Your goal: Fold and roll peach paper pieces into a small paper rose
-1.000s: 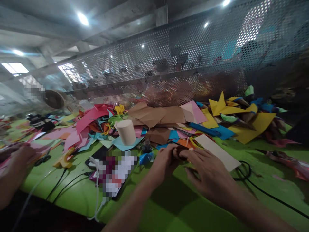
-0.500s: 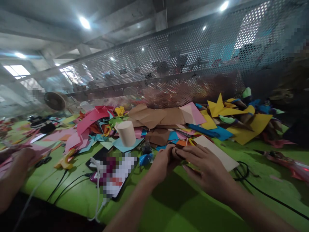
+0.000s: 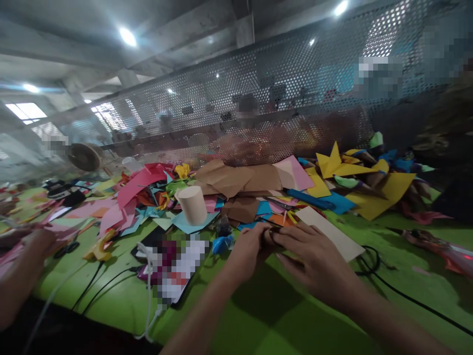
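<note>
Above the green tabletop, my left hand [image 3: 247, 252] and my right hand [image 3: 314, 259] meet at the fingertips. Between them is a small dark brown curled piece [image 3: 272, 236], which looks like paper; the fingers cover most of it. My left fingers are closed around its left side, while my right fingers press on it from the right. A cream card sheet [image 3: 328, 234] lies just behind my right hand. To the left of my left hand sits a small blue crumpled piece [image 3: 222, 244].
Brown paper sheets [image 3: 240, 180], a cream paper roll [image 3: 192, 206] and yellow paper shapes [image 3: 343, 165] lie along the back. A phone [image 3: 185, 271] and white cable are at left. A glue gun [image 3: 436, 246] lies right. Another person's hand [image 3: 37, 246] works at far left.
My fingers have shifted slightly around the brown piece, with the right fingertips moving a little closer to the left hand. Otherwise the table looks the same.
</note>
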Demonstrator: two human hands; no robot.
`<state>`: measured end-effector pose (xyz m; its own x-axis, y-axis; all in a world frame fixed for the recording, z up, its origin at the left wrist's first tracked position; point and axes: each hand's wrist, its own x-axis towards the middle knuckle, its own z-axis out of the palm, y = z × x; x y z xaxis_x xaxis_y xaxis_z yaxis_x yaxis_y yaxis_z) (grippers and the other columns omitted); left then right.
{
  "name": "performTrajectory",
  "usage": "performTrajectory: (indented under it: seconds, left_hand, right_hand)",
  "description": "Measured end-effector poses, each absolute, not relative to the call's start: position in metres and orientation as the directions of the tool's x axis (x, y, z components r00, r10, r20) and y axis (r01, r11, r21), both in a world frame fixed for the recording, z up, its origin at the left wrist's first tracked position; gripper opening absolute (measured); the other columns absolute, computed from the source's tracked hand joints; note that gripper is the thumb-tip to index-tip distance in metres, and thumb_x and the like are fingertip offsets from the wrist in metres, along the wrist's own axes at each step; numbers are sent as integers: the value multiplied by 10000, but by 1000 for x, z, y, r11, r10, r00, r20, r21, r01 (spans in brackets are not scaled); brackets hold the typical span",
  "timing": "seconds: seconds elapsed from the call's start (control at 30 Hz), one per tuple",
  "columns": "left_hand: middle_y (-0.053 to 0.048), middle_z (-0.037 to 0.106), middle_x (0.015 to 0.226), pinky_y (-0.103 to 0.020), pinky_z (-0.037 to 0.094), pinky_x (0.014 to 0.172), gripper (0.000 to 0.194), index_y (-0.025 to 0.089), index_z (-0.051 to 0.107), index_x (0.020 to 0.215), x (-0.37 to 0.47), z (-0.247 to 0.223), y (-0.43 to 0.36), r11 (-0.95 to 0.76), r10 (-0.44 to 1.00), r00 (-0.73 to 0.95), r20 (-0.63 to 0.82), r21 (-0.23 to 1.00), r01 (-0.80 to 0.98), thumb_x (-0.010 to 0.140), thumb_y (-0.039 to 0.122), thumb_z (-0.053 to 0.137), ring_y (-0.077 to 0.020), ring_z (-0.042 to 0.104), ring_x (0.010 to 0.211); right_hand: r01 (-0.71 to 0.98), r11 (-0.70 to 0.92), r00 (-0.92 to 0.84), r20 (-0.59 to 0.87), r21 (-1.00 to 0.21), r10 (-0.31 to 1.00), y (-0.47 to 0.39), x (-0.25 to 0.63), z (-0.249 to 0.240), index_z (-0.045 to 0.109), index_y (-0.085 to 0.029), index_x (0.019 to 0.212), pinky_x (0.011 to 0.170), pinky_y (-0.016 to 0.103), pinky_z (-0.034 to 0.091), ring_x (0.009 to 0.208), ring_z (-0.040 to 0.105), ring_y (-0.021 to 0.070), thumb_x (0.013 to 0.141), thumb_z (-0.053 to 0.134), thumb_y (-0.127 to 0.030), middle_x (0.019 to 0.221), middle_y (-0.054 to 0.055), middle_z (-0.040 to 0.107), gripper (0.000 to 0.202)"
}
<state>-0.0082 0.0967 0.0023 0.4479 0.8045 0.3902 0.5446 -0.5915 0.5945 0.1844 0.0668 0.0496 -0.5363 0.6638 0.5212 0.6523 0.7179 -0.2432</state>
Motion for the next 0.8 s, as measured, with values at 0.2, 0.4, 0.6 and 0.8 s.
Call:
performTrajectory:
  seconds: [0.2,0.4,0.6,0.8]
  left_hand:
    - [-67,660,1081,-345,455,891,391,216,501,1223,-9,5,97,-550,825,426,372,700,455,853,121,589,-208,608,947]
    - [-70,666,1063,-357,437,886,420,208,515,1208,-6,7,95,-575,813,451,369,634,517,820,52,556,-211,607,921]
    - [-54,669,1061,-368,424,917,433,205,532,1185,-5,7,95,-557,830,394,395,627,544,787,36,561,-206,602,932]
    - [-24,654,962,-271,457,777,317,195,506,1071,-5,18,95,-472,874,321,365,795,382,789,157,647,-162,594,840]
  right_hand:
    - [615,738,-524,555,-278,646,69,190,52,608,-220,1211,774,410,470,916,598,254,873,564,-155,1067,75,719,347]
    - [613,746,-553,534,-260,640,68,186,49,630,-186,1172,815,444,495,978,608,279,872,559,-165,1088,107,699,309]
    - [626,735,-545,527,-262,652,66,184,49,646,-183,1164,833,475,511,996,622,293,858,587,-176,1118,112,700,312]
    - [576,762,-527,577,-296,623,69,192,58,664,-215,1152,848,439,481,962,630,248,911,531,-166,1101,77,725,280]
